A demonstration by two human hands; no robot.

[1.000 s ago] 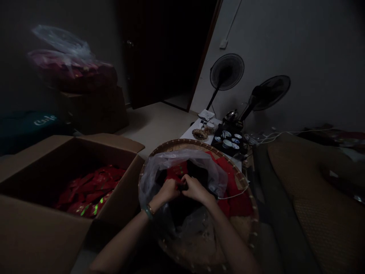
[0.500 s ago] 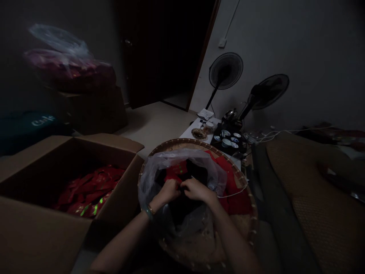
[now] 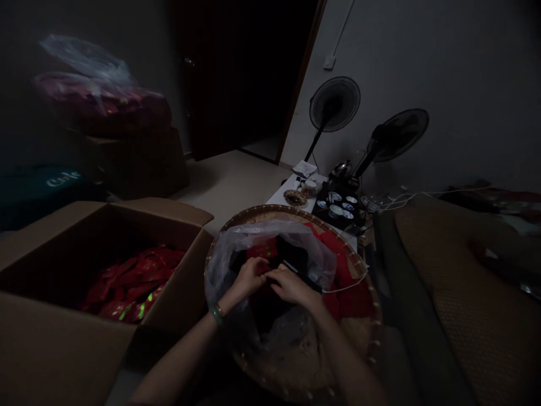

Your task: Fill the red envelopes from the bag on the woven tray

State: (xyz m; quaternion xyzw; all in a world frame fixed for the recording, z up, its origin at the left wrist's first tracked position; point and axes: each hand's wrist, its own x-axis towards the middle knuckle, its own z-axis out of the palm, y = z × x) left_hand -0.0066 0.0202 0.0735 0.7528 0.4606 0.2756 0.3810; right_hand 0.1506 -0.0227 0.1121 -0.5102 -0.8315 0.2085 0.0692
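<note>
My left hand [image 3: 248,277] and my right hand [image 3: 291,284] meet over an open clear plastic bag [image 3: 230,239]. The fingers of both are curled with the tips close together; whatever is between them is too dark to make out. Dark material [image 3: 268,316] fills much of the bag. Just beyond my fingers lies a red piece with a shiny print [image 3: 266,248]. A thin pale strip [image 3: 291,265] shows beside my right hand. The bag rests in a round woven tray [image 3: 296,389], with red pieces [image 3: 353,293] along its right side.
An open cardboard box [image 3: 54,338] at the left holds many red packets [image 3: 135,276]. Beyond the tray stands a low table with small cups [image 3: 336,210] and two fans [image 3: 335,104]. A woven mat [image 3: 426,242] covers the seat at the right.
The fingers of both hands have shifted and loosened a little, and the pale strip beside the right hand shows more. Bag, tray and box stay in place.
</note>
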